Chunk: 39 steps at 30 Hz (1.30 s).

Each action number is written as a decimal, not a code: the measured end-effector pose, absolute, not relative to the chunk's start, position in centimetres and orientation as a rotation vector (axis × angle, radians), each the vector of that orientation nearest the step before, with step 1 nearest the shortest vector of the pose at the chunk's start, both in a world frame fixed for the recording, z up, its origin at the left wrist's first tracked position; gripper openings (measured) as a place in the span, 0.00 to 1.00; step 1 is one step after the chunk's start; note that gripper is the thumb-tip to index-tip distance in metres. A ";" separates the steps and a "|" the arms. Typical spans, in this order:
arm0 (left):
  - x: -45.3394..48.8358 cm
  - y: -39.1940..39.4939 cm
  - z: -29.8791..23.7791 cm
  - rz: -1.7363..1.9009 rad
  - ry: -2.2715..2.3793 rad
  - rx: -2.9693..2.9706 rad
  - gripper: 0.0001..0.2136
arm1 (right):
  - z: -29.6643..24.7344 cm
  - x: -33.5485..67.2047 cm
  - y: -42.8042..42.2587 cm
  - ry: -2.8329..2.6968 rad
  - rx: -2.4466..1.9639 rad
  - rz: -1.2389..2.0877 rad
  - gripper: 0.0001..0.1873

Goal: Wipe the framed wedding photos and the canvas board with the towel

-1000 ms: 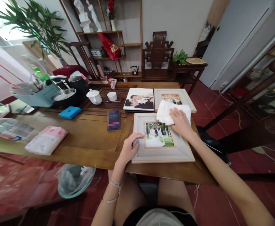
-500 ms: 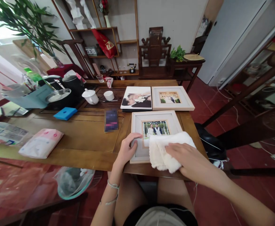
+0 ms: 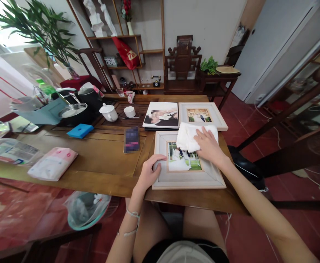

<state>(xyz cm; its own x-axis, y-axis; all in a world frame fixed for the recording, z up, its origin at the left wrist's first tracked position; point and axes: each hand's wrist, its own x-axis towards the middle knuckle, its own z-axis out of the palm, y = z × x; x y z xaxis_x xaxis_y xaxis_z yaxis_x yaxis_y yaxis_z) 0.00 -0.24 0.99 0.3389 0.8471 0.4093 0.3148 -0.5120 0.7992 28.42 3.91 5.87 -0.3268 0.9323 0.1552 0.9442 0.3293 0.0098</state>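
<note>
Quietly, a seated person is pressing a folded white cloth (image 3: pixel 185 137) against the upper part of a pale picture frame (image 3: pixel 188 180), which is lying face up near the front edge of a wooden desk (image 3: pixel 107 164). The right hand (image 3: pixel 207 144) is spreading its fingers over the cloth, which is covering the top of the framed photograph (image 3: pixel 185 164). At the frame's left side, the left hand (image 3: pixel 149 171) is resting on the border, its thumb and forefinger standing apart. Beyond the cloth, a second pale frame (image 3: pixel 216 118) is lying beside a white-edged photo panel (image 3: pixel 161 117). A pixelated dark rectangle (image 3: pixel 131 140) is lying to the left of the nearer frame, while a blue box (image 3: pixel 80 130) and a soft tissue pack (image 3: pixel 53 164) are sitting farther left. Behind them, a lidded white pot (image 3: pixel 108 112) is standing near a small white cup (image 3: pixel 129 111).
</note>
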 end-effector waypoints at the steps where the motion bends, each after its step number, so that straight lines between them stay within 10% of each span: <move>1: 0.0 -0.2 1.0 1.131 1.015 1.995 0.14 | 6.1 28.1 2.9 -2.498 -1.755 -0.116 0.27; 11: 0.0 -0.2 0.9 1.112 1.015 2.002 0.15 | 10.5 27.6 -11.0 -2.745 -1.427 0.603 0.32; 28: 0.1 -0.2 0.6 1.156 0.980 2.039 0.16 | 5.5 29.1 5.3 -2.357 -1.587 -0.187 0.28; 39: 0.1 -0.2 0.8 1.141 0.996 2.022 0.15 | 7.8 27.5 -3.4 -2.663 -1.565 0.204 0.37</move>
